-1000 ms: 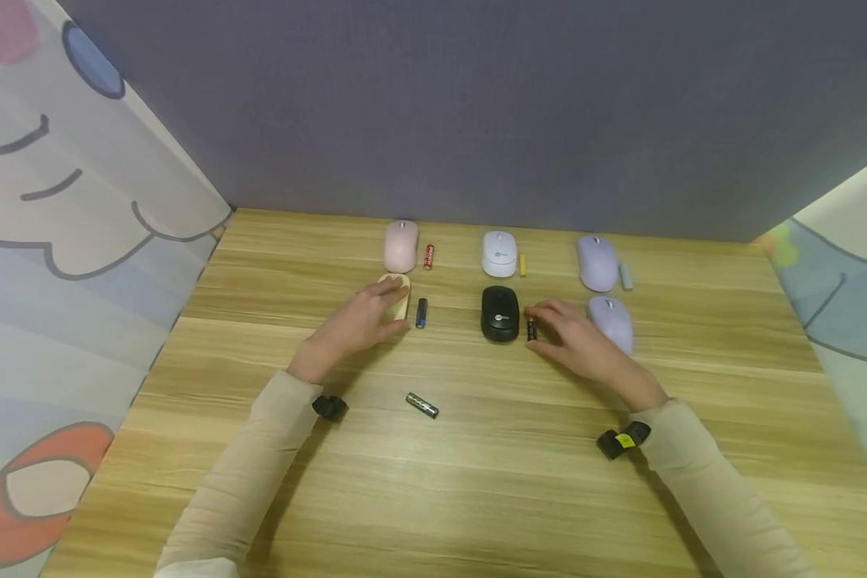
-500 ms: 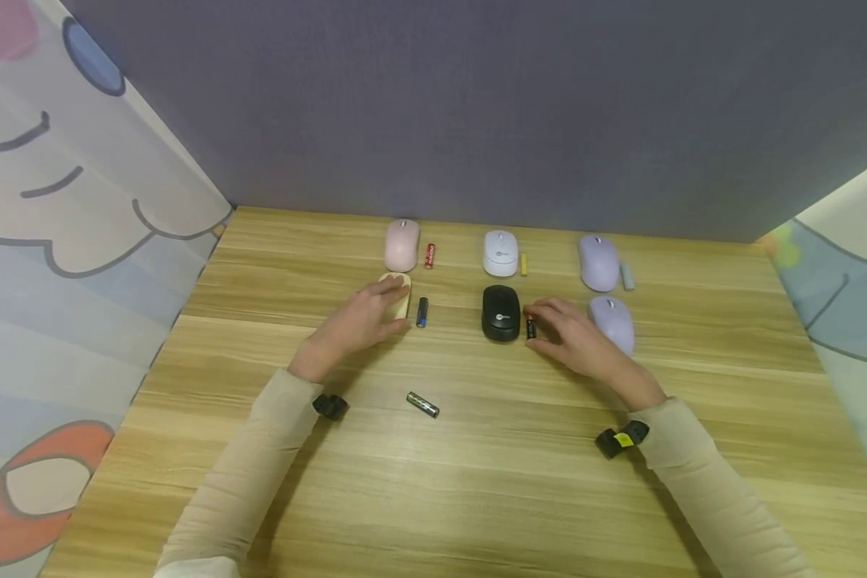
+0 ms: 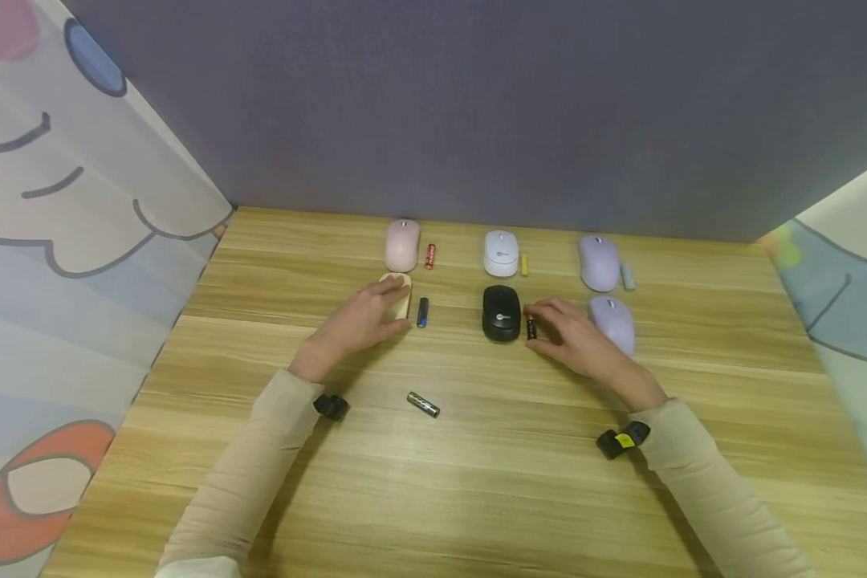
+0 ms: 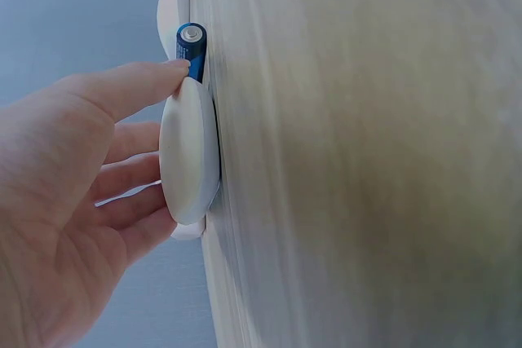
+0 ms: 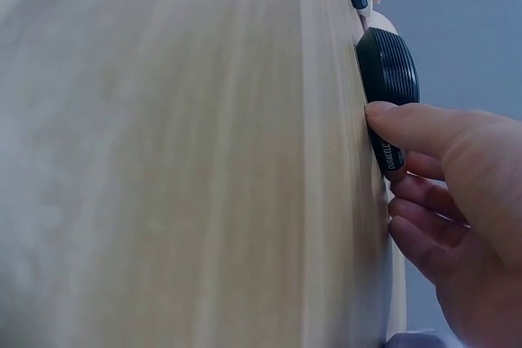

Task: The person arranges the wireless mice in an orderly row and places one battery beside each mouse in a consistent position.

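My left hand [image 3: 354, 321] lies over a pale yellow computer mouse [image 4: 188, 152], thumb on one side and fingertips on the other, gripping it on the table. A blue and black battery [image 3: 422, 312] lies just right of that mouse. With thumb and fingers my right hand [image 3: 578, 341] pinches a black Duracell battery [image 5: 390, 156] by its ends. This battery is beside the right side of a black mouse [image 3: 501, 313]. A lavender mouse [image 3: 612, 325] sits behind the right hand, partly covered by it in the head view.
Along the back of the wooden table [image 3: 477, 498] stand a pink mouse [image 3: 402, 246] with a red battery [image 3: 430, 257], a white mouse [image 3: 501, 254] with a yellow battery [image 3: 523, 265], and another lavender mouse [image 3: 599, 263] with a grey-blue battery [image 3: 627, 276]. One green-and-silver battery [image 3: 423, 405] lies nearer the front.
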